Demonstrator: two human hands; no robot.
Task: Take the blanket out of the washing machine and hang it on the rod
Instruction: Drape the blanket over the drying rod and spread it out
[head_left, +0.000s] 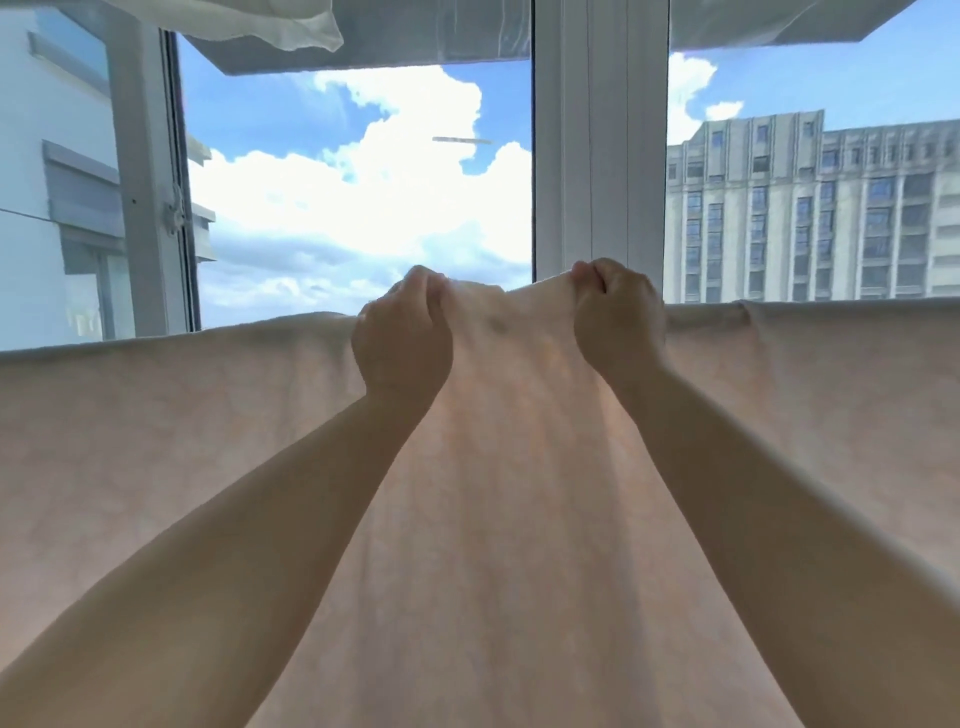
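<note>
A pale pink blanket (509, 519) fills the lower half of the view, draped over a line that runs from left to right; the rod itself is hidden under its top fold. My left hand (402, 338) grips the blanket's top edge just left of the middle. My right hand (615, 312) grips the same edge a little to the right. Between the two hands the cloth is lifted into a small hump above the rest of the top edge. Both arms reach forward and up over the hanging cloth.
Behind the blanket stands a large window with a white frame post (597, 145) in the middle. White cloth (270, 21) hangs at the top left. Outside are sky, clouds and a tall building (831, 208).
</note>
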